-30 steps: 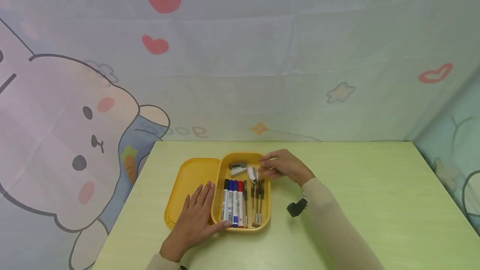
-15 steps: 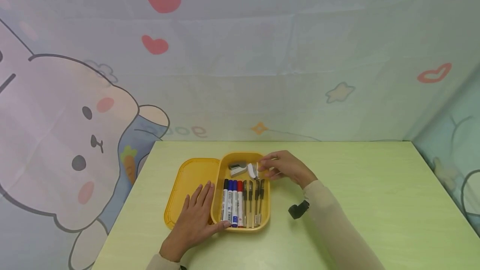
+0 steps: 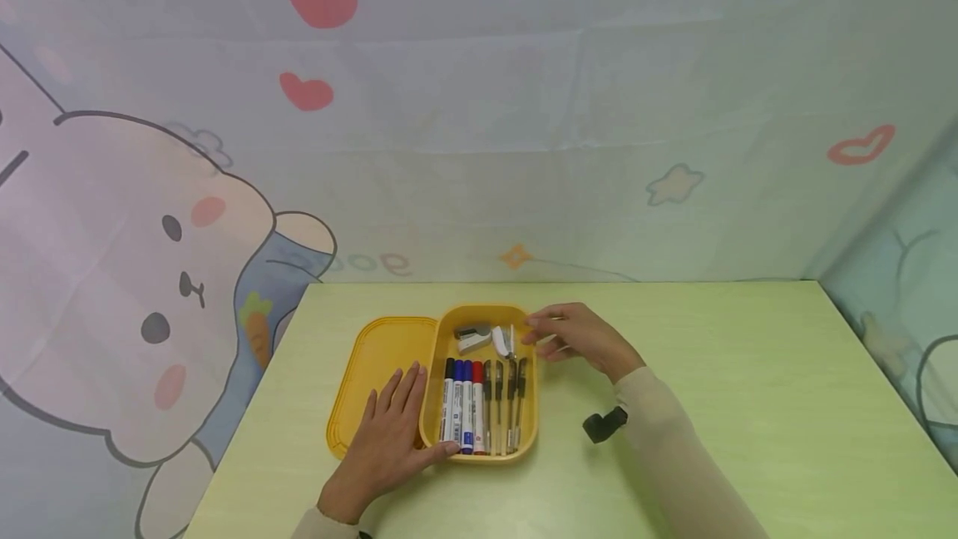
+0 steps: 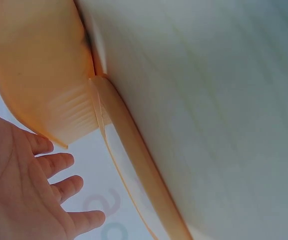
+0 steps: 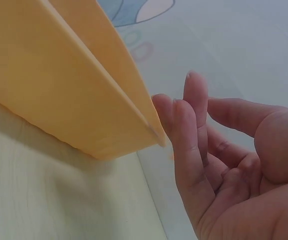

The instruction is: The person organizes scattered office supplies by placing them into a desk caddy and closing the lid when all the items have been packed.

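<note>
An open yellow case point(image 3: 427, 406) lies on the table with its lid point(image 3: 389, 343) folded out to the left. Inside are several white-bodied markers point(image 3: 458, 414) with black, blue and red caps, beside several clear pens point(image 3: 512, 406) with dark grips. In its back part sit a white-and-grey piece point(image 3: 475, 343) and a small white rounded piece point(image 3: 500, 341). My left hand point(image 3: 385, 439) rests straight-fingered along the case's left side, its thumb at the front rim. At the right rim, my right hand point(image 3: 580, 335) hovers with loosely bent fingers and nothing between them.
The pale green table point(image 3: 711, 406) extends to the right of the case. A cloth backdrop point(image 3: 479, 148) with cartoon prints hangs behind it. A black wrist device point(image 3: 604, 424) sits at the right sleeve.
My right hand has drawn back to the right, away from the small white piece, to the case's rim. One clear pen now lies slightly further left. My left hand stays put.
</note>
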Demonstrator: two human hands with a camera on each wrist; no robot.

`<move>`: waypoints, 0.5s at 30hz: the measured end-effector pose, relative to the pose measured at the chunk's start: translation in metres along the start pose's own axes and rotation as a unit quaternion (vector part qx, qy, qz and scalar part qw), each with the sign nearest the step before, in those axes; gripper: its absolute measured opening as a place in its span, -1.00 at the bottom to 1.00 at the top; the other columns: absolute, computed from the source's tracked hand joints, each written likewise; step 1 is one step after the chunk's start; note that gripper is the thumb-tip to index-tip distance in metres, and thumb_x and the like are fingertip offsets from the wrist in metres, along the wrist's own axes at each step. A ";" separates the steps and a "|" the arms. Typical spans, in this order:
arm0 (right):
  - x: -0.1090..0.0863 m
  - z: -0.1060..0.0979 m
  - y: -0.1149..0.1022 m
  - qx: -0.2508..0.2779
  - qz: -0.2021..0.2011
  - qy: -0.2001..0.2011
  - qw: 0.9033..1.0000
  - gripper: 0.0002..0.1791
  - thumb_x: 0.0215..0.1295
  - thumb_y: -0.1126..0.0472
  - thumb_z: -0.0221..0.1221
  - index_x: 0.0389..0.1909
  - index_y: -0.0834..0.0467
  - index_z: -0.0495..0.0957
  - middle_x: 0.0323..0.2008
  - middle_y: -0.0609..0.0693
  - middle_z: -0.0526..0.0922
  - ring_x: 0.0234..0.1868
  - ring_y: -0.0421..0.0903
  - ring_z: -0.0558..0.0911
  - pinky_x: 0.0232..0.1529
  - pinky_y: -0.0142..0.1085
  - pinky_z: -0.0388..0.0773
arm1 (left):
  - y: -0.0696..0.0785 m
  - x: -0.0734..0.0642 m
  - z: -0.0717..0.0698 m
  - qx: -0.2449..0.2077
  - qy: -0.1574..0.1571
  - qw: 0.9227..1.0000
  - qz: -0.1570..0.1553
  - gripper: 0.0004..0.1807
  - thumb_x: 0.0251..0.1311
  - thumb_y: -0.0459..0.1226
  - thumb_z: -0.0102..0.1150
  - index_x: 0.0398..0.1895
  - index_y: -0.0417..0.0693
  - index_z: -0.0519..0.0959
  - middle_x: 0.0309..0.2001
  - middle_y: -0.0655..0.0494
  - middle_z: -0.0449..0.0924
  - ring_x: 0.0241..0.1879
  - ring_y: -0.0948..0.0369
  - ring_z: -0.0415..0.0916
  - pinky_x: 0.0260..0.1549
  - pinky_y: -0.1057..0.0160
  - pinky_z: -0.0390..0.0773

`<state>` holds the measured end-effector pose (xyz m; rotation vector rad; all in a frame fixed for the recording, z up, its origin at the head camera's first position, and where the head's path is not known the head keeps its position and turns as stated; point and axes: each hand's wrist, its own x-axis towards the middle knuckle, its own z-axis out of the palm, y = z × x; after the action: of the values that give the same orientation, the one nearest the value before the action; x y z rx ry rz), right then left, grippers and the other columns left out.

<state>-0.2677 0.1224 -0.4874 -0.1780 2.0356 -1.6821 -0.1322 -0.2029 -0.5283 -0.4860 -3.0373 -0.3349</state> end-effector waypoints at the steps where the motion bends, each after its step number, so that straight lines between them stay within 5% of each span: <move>1: -0.001 -0.001 0.000 0.000 -0.001 0.000 1.000 -0.54 0.49 0.05 0.18 0.23 0.27 0.56 -0.07 0.14 0.78 -0.37 -0.13 0.75 -0.10 -0.07 0.73 | 0.000 0.000 0.000 0.000 -0.001 1.000 -0.001 0.25 0.11 0.49 0.06 0.65 -0.11 -0.03 0.63 -0.05 -0.04 0.59 -0.13 -0.04 0.41 -0.38 0.08; 15: -0.015 -0.010 0.016 0.009 0.004 0.013 1.000 -0.59 0.52 0.10 0.10 0.26 0.22 0.55 0.00 0.11 0.76 -0.16 0.04 0.75 -0.15 -0.26 0.72 | 0.000 -0.001 0.000 -0.016 -0.010 1.000 -0.003 0.24 0.13 0.49 0.03 0.65 -0.10 -0.04 0.64 -0.04 -0.06 0.59 -0.12 -0.06 0.42 -0.38 0.05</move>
<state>-0.2559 0.1404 -0.4973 -0.1424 2.0362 -1.7067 -0.1310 -0.2036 -0.5283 -0.4860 -3.0570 -0.3814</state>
